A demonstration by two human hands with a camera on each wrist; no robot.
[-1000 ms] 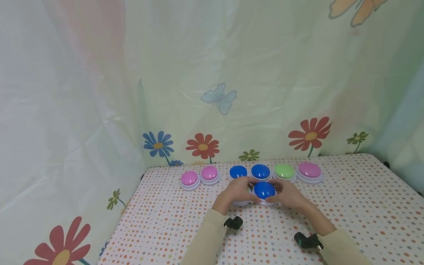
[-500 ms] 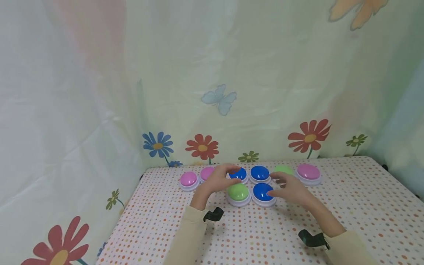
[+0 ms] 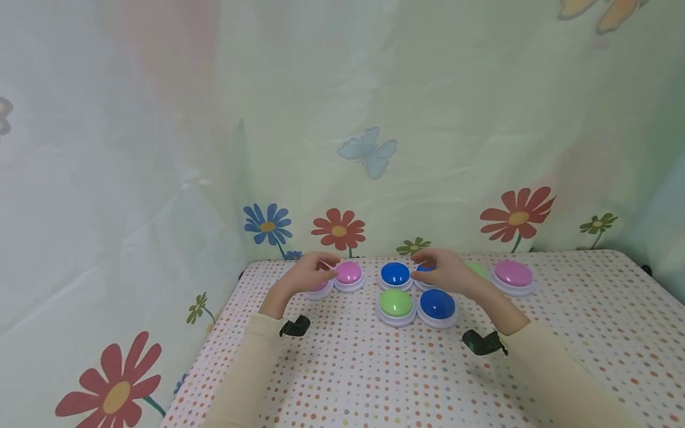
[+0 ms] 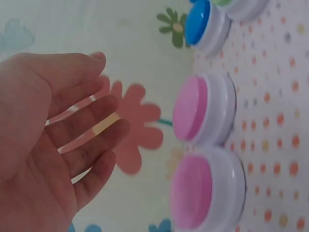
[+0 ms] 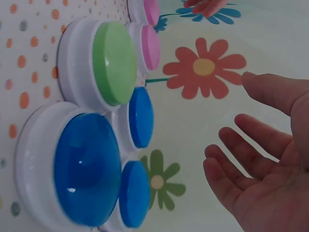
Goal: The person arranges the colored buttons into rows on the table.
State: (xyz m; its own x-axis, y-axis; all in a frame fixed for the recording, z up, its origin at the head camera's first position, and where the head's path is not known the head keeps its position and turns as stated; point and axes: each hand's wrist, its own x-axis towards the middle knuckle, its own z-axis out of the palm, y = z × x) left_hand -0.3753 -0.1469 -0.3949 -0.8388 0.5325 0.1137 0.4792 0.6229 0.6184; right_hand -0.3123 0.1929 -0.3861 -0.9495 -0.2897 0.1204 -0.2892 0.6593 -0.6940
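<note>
My left hand (image 3: 307, 273) hovers, fingers loosely bent, above two pink push buttons, the right-hand pink button (image 3: 349, 273) and the partly covered left-hand pink button (image 4: 193, 193). The left wrist view shows a gap between hand and buttons. My right hand (image 3: 446, 270) is held over the back row, hiding part of a blue push button (image 3: 426, 268) and part of a green push button (image 3: 478, 270). Nothing is in its fingers. In front, a green push button (image 3: 396, 303) and a blue push button (image 3: 437, 305) sit side by side, behind them another blue push button (image 3: 395, 274).
A further pink push button (image 3: 514, 273) stands at the right end of the back row. All have white round bases on a dotted tablecloth (image 3: 369, 368). Behind the table hangs a flowered curtain (image 3: 444, 148). Each wrist wears a small black camera.
Both hands have let go of the front blue push button and risen off it. The left hand has moved left to the pink buttons; the right hand has moved back over the rear row.
</note>
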